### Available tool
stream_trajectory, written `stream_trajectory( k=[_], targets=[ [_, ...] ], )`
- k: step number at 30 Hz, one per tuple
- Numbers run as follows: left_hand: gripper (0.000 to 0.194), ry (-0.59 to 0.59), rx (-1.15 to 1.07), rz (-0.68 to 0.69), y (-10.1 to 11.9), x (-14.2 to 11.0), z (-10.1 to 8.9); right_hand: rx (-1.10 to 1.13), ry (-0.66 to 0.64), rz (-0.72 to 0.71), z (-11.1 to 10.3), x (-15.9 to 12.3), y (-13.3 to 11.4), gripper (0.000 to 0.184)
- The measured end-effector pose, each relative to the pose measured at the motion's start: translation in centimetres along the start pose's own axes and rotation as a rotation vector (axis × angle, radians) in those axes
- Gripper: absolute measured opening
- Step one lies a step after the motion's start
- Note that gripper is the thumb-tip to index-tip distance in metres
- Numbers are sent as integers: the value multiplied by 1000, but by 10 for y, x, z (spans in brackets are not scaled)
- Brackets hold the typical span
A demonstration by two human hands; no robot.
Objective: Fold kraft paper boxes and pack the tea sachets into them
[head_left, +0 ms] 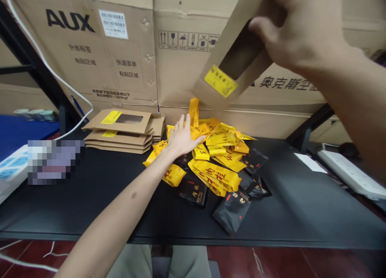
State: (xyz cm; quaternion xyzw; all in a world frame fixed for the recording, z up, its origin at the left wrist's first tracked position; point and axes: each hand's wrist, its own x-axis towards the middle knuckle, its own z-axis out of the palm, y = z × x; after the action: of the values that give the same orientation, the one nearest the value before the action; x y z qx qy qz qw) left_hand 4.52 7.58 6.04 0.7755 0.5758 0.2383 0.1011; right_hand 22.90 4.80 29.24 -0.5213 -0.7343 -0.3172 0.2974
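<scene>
The left hand (182,137) lies palm down on the pile, fingers spread, pinching nothing. The right hand (297,31) is raised, fingers curled round the side of a kraft box (233,61), which it holds tilted with its low corner just above the pile. The top of that grip runs out of view, so I cannot tell where the thumb sits.

The risk lies mostly in the loose pile. The yellow packets (214,177) look glossy and could slide over one another if pressed hard. The upright packet (193,111) leaning on the carton (187,69) behind could topple if the box corner catches it. If the pile spreads, the black packets (232,211) nearest the front could creep toward the edge of the table (90,205) (that edge is still some way off).

The pile sits mid-table, a jumble of yellow and black with dark lettering, none of it lined up. The box has a cut-out window and a yellow label (219,80), like the stack of flat boxes (119,139) to the left of the pile.
</scene>
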Motion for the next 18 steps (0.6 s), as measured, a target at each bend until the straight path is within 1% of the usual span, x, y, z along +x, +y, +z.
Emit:
stream_trajectory(
  k=[2, 4, 6, 9, 11, 13, 14, 16, 18],
  targets=[
    [104, 18, -20, 19, 5, 18, 1, 17, 90, 41, -6, -4, 3, 47],
    [97, -12, 4, 92, 11, 31, 4, 13, 136, 73, -10, -8, 7, 50],
    [86, -50, 30, 165, 16, 36, 10, 3, 138, 92, -13, -14, 10, 54],
    [74, -89, 92, 242, 21, 34, 12, 0, 114, 106, -13, -24, 14, 57],
    [71, -83, 150, 251, 24, 27, 7, -6, 105, 124, -12, -31, 15, 56],
    [66, -56, 204, 236, 28, 14, -1, -17, 96, 137, -11, -37, 15, 54],
    [65, -39, 226, 228, 31, 4, -5, -16, 95, 140, -11, -40, 16, 53],
    [68, -24, 259, 234, 39, -21, -8, -1, 101, 151, -10, -44, 16, 51],
    [78, -57, 269, 297, 46, -49, -5, 20, 113, 170, -9, -48, 15, 51]
  ],
)
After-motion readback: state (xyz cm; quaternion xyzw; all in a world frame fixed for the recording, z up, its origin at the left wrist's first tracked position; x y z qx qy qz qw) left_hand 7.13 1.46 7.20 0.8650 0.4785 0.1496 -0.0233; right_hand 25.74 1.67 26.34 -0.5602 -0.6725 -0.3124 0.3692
